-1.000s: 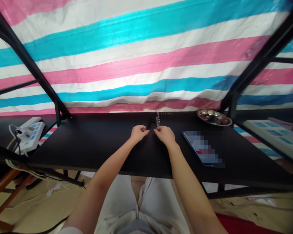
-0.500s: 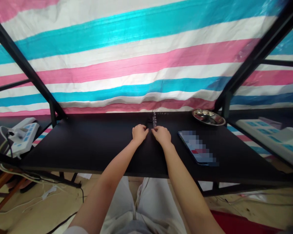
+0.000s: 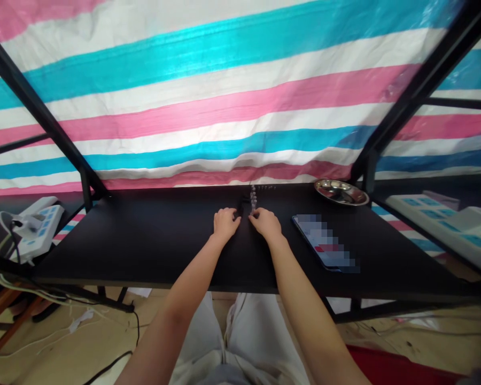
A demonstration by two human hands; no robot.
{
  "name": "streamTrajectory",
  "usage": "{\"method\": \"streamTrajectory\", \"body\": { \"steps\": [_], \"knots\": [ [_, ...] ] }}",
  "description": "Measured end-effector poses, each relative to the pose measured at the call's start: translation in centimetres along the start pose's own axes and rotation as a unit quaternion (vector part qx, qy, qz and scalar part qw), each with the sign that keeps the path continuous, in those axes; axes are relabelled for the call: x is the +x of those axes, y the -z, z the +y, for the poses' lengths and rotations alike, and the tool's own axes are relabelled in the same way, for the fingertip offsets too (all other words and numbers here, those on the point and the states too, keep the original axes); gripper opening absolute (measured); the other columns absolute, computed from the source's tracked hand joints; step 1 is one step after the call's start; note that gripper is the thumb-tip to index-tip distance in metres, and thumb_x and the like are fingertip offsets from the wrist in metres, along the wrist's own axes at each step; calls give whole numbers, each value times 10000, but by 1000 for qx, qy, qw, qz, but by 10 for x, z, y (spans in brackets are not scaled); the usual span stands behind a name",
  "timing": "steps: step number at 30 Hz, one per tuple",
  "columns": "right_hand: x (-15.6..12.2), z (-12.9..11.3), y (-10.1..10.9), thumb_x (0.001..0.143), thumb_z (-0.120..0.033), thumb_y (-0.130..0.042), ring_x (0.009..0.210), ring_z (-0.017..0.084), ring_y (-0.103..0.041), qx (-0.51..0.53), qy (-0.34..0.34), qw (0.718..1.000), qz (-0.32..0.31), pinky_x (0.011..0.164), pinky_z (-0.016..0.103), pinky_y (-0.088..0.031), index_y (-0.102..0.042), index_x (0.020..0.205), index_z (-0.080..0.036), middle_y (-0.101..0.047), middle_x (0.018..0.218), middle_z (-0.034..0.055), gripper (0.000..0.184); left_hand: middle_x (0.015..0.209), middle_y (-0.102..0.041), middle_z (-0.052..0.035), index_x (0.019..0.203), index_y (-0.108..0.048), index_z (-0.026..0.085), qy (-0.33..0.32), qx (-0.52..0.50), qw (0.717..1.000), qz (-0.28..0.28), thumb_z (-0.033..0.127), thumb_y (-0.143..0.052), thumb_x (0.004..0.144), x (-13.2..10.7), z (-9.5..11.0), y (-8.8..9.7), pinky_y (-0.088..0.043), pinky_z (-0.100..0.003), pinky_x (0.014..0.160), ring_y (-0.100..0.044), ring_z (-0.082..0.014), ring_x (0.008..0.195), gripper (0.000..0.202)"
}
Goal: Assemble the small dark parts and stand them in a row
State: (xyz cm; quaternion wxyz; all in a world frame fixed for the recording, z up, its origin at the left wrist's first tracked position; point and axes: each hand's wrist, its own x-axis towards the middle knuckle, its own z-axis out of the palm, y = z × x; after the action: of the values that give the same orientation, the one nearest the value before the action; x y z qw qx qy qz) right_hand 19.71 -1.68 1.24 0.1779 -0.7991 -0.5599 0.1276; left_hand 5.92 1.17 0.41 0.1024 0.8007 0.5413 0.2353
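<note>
On the black tabletop (image 3: 152, 230), a short row of clear beads (image 3: 253, 198), which looks like a strand, runs away from me. Its near end meets the fingertips of my right hand (image 3: 268, 222), which are pinched together on it. Just to the left, my left hand (image 3: 225, 222) is closed, thumb against forefinger, at a small dark thing too dim to name. A thin black piece (image 3: 244, 201) lies between that hand and the beads. Several tiny clear bits (image 3: 268, 187) sit in a line at the table's back edge.
A phone (image 3: 323, 243) with a blurred screen lies right of my right hand. Behind it is a shiny metal plate (image 3: 340, 192). Power strips stand at the left (image 3: 40, 227) and right (image 3: 444, 224). Black frame bars (image 3: 54, 123) and a striped sheet (image 3: 232, 101) bound the table.
My left hand has shifted slightly left and toward me, away from the beads, and more of the dark piece shows. My right hand stays almost still at the beads' near end.
</note>
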Motion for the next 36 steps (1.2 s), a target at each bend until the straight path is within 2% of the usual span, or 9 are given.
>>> {"method": "streamTrajectory", "body": {
  "steps": [5, 11, 16, 19, 25, 31, 36],
  "knots": [
    [0, -1, 0, 783, -358, -508, 918, 267, -611, -1, 3, 1000, -3, 722, 314, -444, -611, 1020, -197, -650, 977, 118, 305, 876, -613, -43, 1161, -523, 174, -59, 4, 997, 46, 268, -503, 813, -7, 1, 6, -385, -304, 754, -529, -182, 853, 361],
    [0, -1, -1, 788, -363, -499, 934, 267, -607, -5, -5, 1000, -14, 735, 322, -446, -599, 1040, -205, -646, 992, 117, 314, 969, -583, -61, 1306, -391, 226, -111, 70, 991, 36, 257, -372, 881, -12, 7, 8, -356, -311, 748, -502, -184, 890, 426],
    [-2, -3, 0, 796, -365, -487, 938, 263, -605, -11, -6, 1000, -16, 749, 324, -444, -593, 1046, -203, -642, 1000, 118, 316, 969, -579, -66, 1271, -446, 246, -111, 104, 988, 2, 216, -328, 897, -13, 7, 8, -345, -316, 741, -502, -182, 878, 393],
    [-3, -5, 0, 801, -378, -480, 939, 263, -603, -19, -10, 1000, -18, 753, 327, -443, -589, 1049, -208, -639, 1000, 115, 320, 970, -579, -67, 1210, -503, 232, -101, 97, 990, 10, 249, -357, 896, -13, 5, 8, -345, -318, 752, -500, -185, 893, 347],
    [-6, -9, -2, 827, -370, -441, 909, 256, -608, -37, -12, 999, -6, 730, 323, -439, -588, 1027, -214, -639, 978, 110, 293, 907, -596, -47, 957, -585, 195, -68, 30, 996, 53, 232, -454, 854, -11, 0, 8, -351, -307, 768, -514, -170, 883, 170],
    [-9, -12, -3, 862, -340, -394, 852, 245, -620, -27, 27, 999, 8, 684, 304, -425, -570, 1037, -209, -649, 934, 116, 280, 880, -608, -33, 972, -547, 171, -66, -109, 977, 172, 246, -450, 855, -10, 1, 7, -369, -284, 744, -539, -132, 763, 170],
    [-10, -14, -7, 887, -326, -353, 813, 231, -623, -25, 77, 997, 15, 655, 286, -409, -541, 1067, -210, -657, 914, 116, 285, 868, -604, -31, 956, -552, 164, -67, -146, 964, 211, 259, -447, 857, -9, 2, 6, -376, -278, 746, -534, -114, 714, 173]
  ]
}}
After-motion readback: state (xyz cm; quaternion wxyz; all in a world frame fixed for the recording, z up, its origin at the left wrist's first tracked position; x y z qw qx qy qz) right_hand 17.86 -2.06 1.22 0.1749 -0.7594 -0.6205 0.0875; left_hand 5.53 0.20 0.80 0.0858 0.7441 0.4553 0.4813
